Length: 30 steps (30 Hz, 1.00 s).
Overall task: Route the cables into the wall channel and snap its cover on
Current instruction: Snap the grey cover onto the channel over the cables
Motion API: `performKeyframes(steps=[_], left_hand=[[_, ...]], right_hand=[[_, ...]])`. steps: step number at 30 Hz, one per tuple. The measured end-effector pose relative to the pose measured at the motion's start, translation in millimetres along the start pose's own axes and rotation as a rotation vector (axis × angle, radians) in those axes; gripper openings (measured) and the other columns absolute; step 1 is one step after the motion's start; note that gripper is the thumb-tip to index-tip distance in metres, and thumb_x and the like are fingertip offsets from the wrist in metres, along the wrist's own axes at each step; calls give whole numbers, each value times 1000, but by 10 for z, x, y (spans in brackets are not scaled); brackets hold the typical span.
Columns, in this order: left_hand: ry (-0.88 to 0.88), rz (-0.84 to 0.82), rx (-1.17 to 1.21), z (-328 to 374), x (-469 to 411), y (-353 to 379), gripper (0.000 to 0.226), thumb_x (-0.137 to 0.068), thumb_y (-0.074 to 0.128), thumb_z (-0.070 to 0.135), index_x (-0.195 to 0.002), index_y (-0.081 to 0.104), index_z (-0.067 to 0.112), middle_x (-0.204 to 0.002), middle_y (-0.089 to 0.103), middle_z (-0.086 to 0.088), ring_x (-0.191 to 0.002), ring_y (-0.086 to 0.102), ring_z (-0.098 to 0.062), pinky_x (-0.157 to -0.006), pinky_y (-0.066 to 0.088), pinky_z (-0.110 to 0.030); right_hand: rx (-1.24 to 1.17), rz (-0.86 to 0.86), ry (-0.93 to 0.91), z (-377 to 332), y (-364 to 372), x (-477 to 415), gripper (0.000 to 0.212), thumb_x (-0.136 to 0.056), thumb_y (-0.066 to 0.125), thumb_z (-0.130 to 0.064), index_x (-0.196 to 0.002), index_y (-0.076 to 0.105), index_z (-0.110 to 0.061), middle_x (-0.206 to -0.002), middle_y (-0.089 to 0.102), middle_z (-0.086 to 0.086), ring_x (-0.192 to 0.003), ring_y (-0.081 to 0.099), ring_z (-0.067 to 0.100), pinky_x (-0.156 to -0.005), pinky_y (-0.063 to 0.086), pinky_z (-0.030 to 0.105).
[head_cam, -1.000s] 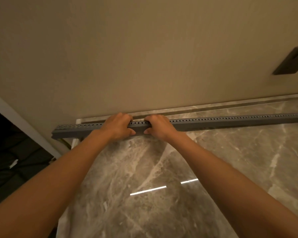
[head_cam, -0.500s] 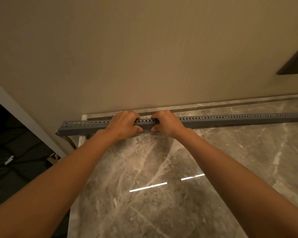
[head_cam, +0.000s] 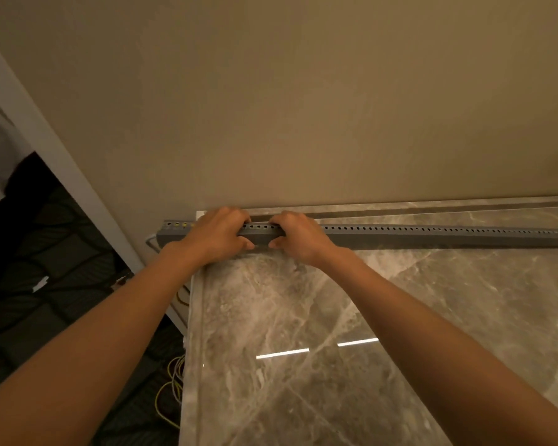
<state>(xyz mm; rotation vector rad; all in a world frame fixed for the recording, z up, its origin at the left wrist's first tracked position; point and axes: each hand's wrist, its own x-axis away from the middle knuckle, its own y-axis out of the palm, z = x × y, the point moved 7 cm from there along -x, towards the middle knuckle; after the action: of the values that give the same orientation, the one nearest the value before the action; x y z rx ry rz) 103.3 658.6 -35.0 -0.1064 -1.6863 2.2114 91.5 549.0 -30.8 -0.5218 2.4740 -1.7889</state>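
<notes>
At nine o'clock, thin yellow cables (head_cam: pixel 169 386) dangle beside the desk (head_cam: pixel 303 365). At twelve o'clock my left hand (head_cam: pixel 215 236) and right hand (head_cam: pixel 298 238), fingers clamped on it, grip the wall channel (head_cam: pixel 432 236) lying along the wall's foot. I'd press evenly, working outward so the cover seats. It looks like rigid grey plastic, perforated; the marble is glossy, veined.

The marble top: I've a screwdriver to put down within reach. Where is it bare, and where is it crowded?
The marble top is bare between the forearms and rightward, in front of the grey channel. Crowded: the back strip by the wall, where the left hand and right hand grip the channel, and the left edge, where yellow cables hang.
</notes>
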Motion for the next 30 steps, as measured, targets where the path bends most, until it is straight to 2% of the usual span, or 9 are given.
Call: performKeyframes(steps=[5, 10, 13, 17, 24, 30], left_hand=[[23, 63, -18, 33, 3, 22, 35, -83, 67, 29, -109, 61, 7, -116, 63, -13, -107, 57, -31, -84, 46, -35], [60, 89, 9, 45, 11, 36, 33, -82, 68, 31, -104, 68, 8, -107, 67, -14, -100, 60, -33, -79, 47, -36], [58, 75, 60, 25, 17, 13, 34, -80, 70, 32, -108, 68, 11, -105, 68, -13, -97, 61, -31, -78, 48, -36], [50, 53, 136, -43, 61, -37, 33, -81, 71, 30, -108, 69, 13, -104, 70, -10, -94, 62, -28, -79, 50, -39], [-29, 64, 132, -367, 194, -173, 29, -83, 70, 26, -108, 68, 11, -105, 68, -12, -97, 61, -28, -83, 48, -38], [-28, 31, 155, -421, 159, -160, 28, -81, 73, 20, -106, 69, 9, -107, 67, -14, -99, 60, -29, -76, 40, -30]], right_hand=[[37, 21, -6, 14, -10, 3, 27, -85, 62, -20, -109, 62, -7, -114, 64, 16, -106, 57, 34, -82, 42, 37], [32, 36, -8, 54, -29, 9, 21, -82, 65, -20, -99, 65, -7, -106, 68, 15, -99, 59, 33, -70, 31, 29], [17, 19, 2, 49, -52, 1, 23, -81, 67, -21, -99, 67, -6, -101, 69, 17, -95, 60, 34, -68, 30, 28], [6, -7, 24, 23, -27, -5, 23, -83, 65, -18, -104, 65, -6, -106, 67, 18, -99, 60, 34, -69, 34, 30], [-87, 24, -22, -221, 69, -72, 26, -89, 58, -21, -109, 63, -5, -109, 65, 18, -101, 58, 35, -78, 41, 36], [-209, 27, 6, -204, 91, -95, 29, -87, 61, -21, -113, 64, -8, -110, 64, 15, -104, 56, 31, -76, 32, 28]])
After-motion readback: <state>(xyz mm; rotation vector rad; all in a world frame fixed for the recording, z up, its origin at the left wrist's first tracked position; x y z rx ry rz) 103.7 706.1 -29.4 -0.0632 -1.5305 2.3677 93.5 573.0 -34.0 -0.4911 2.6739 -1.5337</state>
